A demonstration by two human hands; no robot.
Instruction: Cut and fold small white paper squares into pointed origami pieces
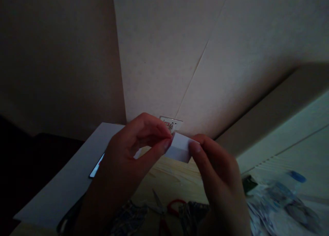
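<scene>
My left hand (128, 157) pinches the left edge of a small folded white paper piece (180, 146) between thumb and finger. My right hand (221, 174) grips its right end, thumb flat on the face towards me, fingers curled behind. The paper is raised between my two hands, above the pale wooden tabletop (177, 174).

Both grips are narrow, so I judge that a tug outward could tear the paper or pull its crease crooked; too hard a press from my right thumb could dent the face. If either pinch loosens, the piece might spring out of its fold or drop. Below, nearer to me, lie red-handled scissors (162, 211), their blades apart (a poor spot to lower a wrist without looking).

My fingers hide the back of the paper, so I can't tell how many layers it has. Checked cloth (131, 218) shows dimly under my wrists, and part of the scissors is lost in the dark there. On the left, my forearm covers most of what looks like a phone (95, 170), lying on a large white sheet (59, 184). At the far side, my left fingers and the paper partly block a wall socket (177, 123). On the right, a blue cap (297, 176) stands out among blurred clear plastic (280, 195), whose shapes I can't separate.
</scene>
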